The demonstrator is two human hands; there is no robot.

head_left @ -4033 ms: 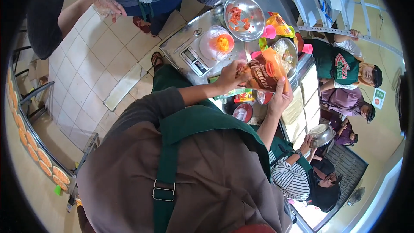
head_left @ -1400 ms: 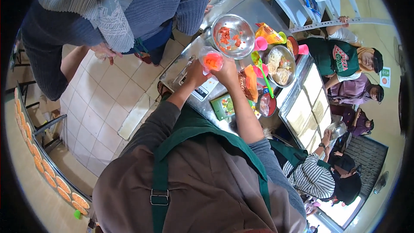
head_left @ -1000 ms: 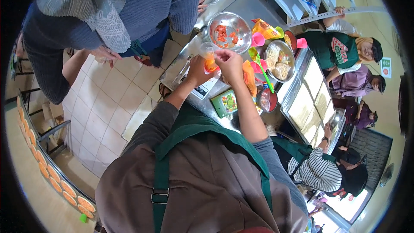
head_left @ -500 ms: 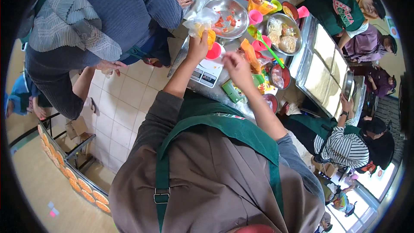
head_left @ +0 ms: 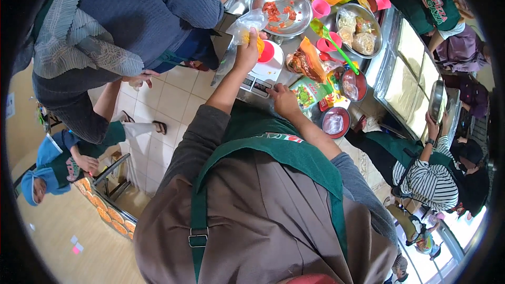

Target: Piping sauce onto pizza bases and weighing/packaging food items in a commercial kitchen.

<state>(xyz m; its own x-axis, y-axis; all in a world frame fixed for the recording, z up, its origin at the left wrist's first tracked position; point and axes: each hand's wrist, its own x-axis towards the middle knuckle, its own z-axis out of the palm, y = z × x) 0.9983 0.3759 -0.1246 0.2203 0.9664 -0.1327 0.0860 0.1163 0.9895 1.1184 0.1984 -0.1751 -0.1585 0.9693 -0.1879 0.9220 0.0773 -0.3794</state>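
Note:
My left hand [head_left: 247, 55] is closed on a clear plastic bag [head_left: 254, 18] with yellow-orange stuff inside, held beside a pinkish-red cup [head_left: 266, 52]. That cup stands on a white digital kitchen scale [head_left: 272, 69]. At the scale's front panel is my right hand [head_left: 285, 101], holding nothing, a finger stretched out to the buttons. Right of the scale lie an orange food packet [head_left: 307, 63] and a green packet [head_left: 306, 92]. Behind the cup, a steel bowl [head_left: 301, 8] holds red chopped pieces.
Another steel bowl [head_left: 374, 27] holds bagged foods. A green spoon [head_left: 341, 50] leans over a pink cup [head_left: 327, 42]. Reddish bowls [head_left: 343, 129] stand at the table's right edge, near a tray of pale dough sheets [head_left: 407, 76]. A person in dark blue [head_left: 137, 10] stands close at left.
My right hand has come down from beside the cup to the scale's front panel. The left hand still holds the bag by the cup. At far left a person in blue has come further into view.

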